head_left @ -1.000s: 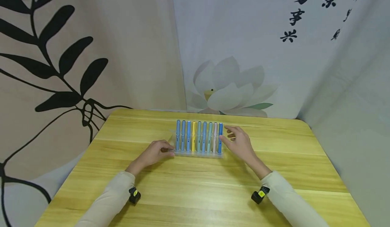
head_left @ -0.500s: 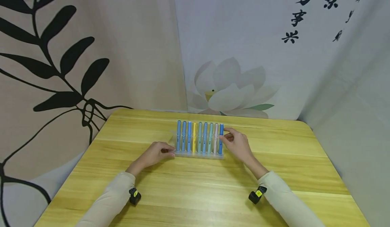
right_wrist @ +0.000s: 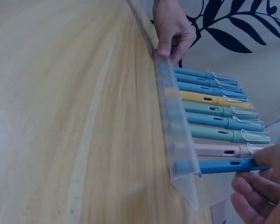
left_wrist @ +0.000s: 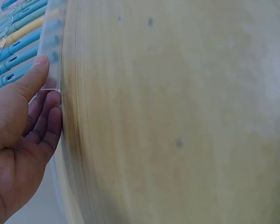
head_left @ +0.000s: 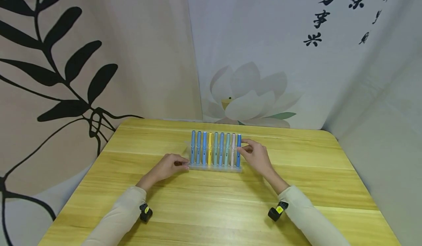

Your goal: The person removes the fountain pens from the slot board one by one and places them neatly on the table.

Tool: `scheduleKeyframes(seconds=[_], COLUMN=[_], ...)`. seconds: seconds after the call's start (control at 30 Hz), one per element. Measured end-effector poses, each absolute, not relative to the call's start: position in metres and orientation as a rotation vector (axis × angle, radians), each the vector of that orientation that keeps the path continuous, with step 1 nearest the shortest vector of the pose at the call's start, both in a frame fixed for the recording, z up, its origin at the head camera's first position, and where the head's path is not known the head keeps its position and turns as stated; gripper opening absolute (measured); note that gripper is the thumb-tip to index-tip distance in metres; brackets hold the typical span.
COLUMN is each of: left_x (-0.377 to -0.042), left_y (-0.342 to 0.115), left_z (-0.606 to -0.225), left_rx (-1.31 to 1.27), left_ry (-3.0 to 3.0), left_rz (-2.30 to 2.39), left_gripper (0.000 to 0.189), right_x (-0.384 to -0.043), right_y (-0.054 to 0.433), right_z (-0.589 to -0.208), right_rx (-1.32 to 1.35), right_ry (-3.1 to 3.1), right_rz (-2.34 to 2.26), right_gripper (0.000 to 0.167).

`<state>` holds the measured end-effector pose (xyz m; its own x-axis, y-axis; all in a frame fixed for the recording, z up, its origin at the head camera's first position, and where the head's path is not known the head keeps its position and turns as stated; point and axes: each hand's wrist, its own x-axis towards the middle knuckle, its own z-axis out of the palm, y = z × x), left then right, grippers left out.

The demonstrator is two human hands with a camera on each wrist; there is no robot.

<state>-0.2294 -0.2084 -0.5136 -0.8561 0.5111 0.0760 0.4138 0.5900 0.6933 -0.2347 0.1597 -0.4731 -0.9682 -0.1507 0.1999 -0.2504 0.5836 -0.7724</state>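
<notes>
Tabletop point(head_left: 211, 209) spreads around rack point(head_left: 215, 168); left hand point(head_left: 169, 166) grips edge point(left_wrist: 52, 87); right hand point(head_left: 257, 156) pen point(right_wrist: 219, 166)

Soft, fairly bright light, pale sheen on the bench point(head_left: 211, 206) towards its near edge, faint shadows, wrist views hazier.

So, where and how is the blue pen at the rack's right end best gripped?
Probably its upper part, from the right: the blue pen has its lower end in the rack and a neighbour, the pink pen, only on its left.
</notes>
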Motion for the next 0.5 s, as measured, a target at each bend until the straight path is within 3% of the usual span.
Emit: scheduleKeyframes(seconds=[0.5], left_x=[-0.228], left_y=[-0.208], left_z=[-0.512], left_rx=[0.803], left_ry=[2.691], left_rz=[1.103], left_gripper=[0.031], right_x=[-0.225], right_y=[0.163], right_z=[-0.460], right_rx=[0.289], right_ry=[-2.576], right_rz=[1.511], right_gripper=[0.038])
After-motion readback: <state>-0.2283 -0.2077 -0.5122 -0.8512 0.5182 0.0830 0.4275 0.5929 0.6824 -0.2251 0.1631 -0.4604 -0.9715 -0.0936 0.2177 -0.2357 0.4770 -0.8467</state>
